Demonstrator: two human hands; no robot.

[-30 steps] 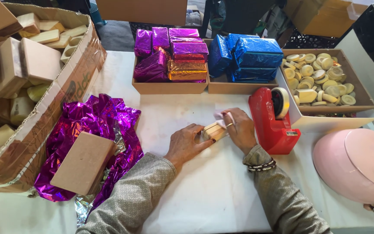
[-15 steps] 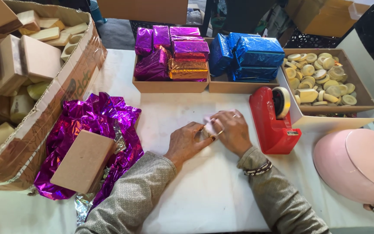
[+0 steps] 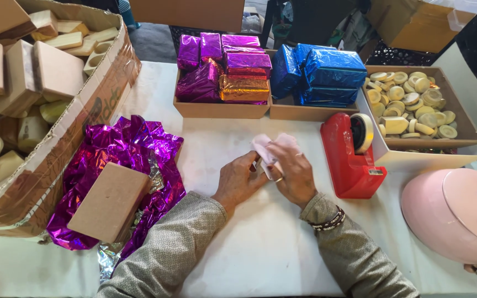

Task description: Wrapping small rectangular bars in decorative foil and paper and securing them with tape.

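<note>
My left hand (image 3: 239,179) and my right hand (image 3: 292,170) meet at the middle of the white table (image 3: 260,248). Between them they hold a small block wrapped in pale pink paper (image 3: 264,148); both sets of fingers press on the wrap. The block itself is hidden by the paper and my right hand. A red tape dispenser (image 3: 351,157) stands just right of my right hand. To the left lies crumpled purple foil (image 3: 128,149) with a tan rectangular block (image 3: 110,201) resting on it.
A big cardboard box (image 3: 56,154) of tan blocks fills the left edge. At the back stand trays of purple and gold foil packs (image 3: 222,72), blue foil packs (image 3: 321,74) and round pale pieces (image 3: 415,102). A pink round lidded container (image 3: 459,212) sits at right.
A second ago the tan block showed between my fingers; pale pink paper now covers it, and my right hand has closed over its top.
</note>
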